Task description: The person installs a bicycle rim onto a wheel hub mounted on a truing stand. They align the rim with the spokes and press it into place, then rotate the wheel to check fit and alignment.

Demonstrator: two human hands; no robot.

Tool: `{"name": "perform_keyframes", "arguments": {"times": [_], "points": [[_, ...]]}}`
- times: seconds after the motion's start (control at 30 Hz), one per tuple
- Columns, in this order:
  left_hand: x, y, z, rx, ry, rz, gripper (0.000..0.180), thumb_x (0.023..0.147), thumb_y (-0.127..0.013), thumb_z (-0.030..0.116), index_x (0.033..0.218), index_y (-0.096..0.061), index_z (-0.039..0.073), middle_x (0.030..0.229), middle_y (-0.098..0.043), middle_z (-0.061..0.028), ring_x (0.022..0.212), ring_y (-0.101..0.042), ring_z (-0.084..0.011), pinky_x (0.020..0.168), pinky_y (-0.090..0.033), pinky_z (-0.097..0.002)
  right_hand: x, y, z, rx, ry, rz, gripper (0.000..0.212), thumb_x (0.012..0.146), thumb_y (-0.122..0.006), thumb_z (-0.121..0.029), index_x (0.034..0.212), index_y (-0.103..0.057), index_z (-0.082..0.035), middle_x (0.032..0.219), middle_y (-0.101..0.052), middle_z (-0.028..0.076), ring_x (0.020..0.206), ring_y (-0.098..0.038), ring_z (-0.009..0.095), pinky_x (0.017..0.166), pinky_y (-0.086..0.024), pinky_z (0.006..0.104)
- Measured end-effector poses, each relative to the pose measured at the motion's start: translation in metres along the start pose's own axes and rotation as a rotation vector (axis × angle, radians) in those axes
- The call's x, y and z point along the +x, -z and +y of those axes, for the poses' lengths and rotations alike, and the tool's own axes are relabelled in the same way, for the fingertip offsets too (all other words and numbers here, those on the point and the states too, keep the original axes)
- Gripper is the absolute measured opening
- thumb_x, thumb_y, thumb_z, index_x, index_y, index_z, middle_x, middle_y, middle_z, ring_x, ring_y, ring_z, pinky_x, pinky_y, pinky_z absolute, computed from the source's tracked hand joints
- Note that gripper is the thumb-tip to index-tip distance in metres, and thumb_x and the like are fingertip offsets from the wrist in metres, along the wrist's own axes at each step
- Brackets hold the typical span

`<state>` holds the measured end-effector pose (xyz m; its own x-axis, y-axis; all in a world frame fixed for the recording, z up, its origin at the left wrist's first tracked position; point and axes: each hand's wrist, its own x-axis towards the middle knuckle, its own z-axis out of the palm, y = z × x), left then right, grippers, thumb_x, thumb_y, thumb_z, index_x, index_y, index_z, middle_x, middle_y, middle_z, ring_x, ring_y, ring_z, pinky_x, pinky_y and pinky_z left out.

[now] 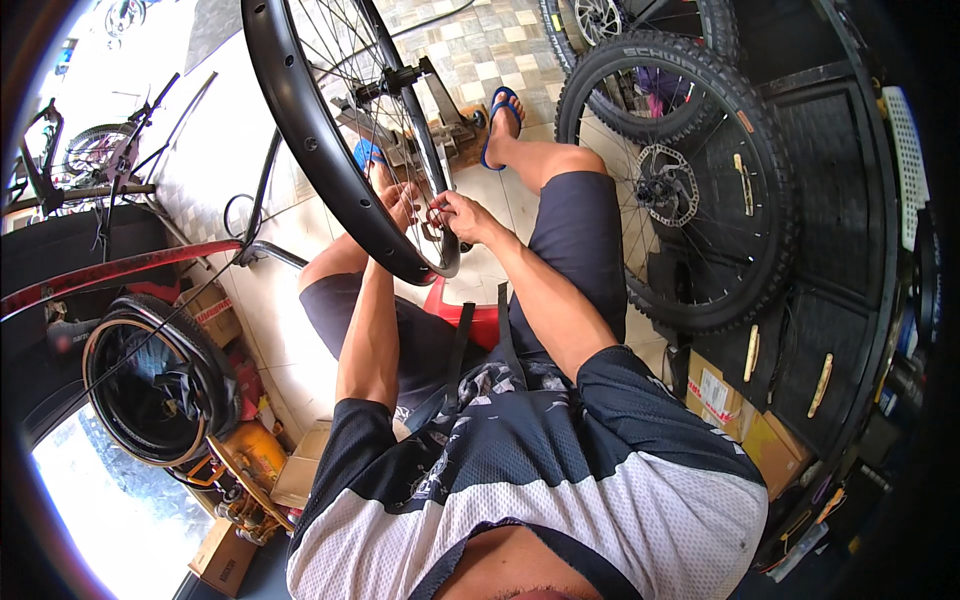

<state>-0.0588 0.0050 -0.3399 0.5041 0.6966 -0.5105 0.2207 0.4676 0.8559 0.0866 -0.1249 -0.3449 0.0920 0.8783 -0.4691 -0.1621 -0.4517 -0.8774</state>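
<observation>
A black bare-rimmed bicycle wheel (330,165) stands upright in a truing stand (440,125) between my legs, its hub and thin spokes showing. My left hand (401,204) reaches behind the near rim, its fingers curled at the spokes; the rim and spokes partly cover it. On the other side, my right hand (466,219) has thumb and forefinger pinched on a small red tool (434,214) beside the lower rim. It looks like a spoke wrench, though it is too small to be sure. Both hands are close together near the wheel's lower end.
To the right, a knobby-tyred wheel (590,200) with a disc rotor leans against black drawers (835,240). Tyres (215,375) and cardboard boxes (300,470) stand at left. A red bar (120,270) crosses the left side. Under me is a red stool (482,325).
</observation>
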Motion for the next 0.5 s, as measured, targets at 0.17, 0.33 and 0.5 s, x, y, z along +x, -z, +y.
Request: {"name": "perform_keyframes", "arguments": {"times": [0.17,0.33,0.5], "points": [[0.007,-0.002,-0.004,-0.030,-0.128,-0.116,0.066,0.103,-0.064,0.022,0.159,-0.031,0.013,0.112,-0.060,0.0028,0.084,-0.058,-0.0088,0.062,-0.047,-0.0277,0.005,0.003,0.004,-0.100,0.033,0.106,0.018,0.098,-0.064,-0.005,0.115,-0.067,0.001,0.097,-0.075,0.009,0.087,-0.068,0.014,0.078,-0.052,0.0268],[0.002,0.001,0.008,-0.118,-0.030,-0.196,0.063,0.100,-0.067,0.034,0.156,-0.041,0.021,0.143,-0.056,0.0065,0.113,-0.062,-0.0110,0.083,-0.052,-0.0342,-0.005,0.016,-0.016,-0.048,0.050,0.283,0.019,0.096,-0.073,-0.016,0.109,-0.073,-0.001,0.093,-0.074,0.002,0.083,-0.065,0.009,0.078,-0.052,0.0282],[0.009,0.007,0.015,-0.371,0.148,-0.268,0.064,0.098,-0.067,0.040,0.154,-0.040,0.023,0.144,-0.055,0.0010,0.120,-0.059,-0.0179,0.090,-0.052,-0.0404,-0.007,0.035,-0.026,0.071,0.094,0.501,0.024,0.096,-0.071,-0.025,0.109,-0.069,-0.005,0.086,-0.069,-0.001,0.076,-0.061,0.007,0.064,-0.049,0.0272]]}}
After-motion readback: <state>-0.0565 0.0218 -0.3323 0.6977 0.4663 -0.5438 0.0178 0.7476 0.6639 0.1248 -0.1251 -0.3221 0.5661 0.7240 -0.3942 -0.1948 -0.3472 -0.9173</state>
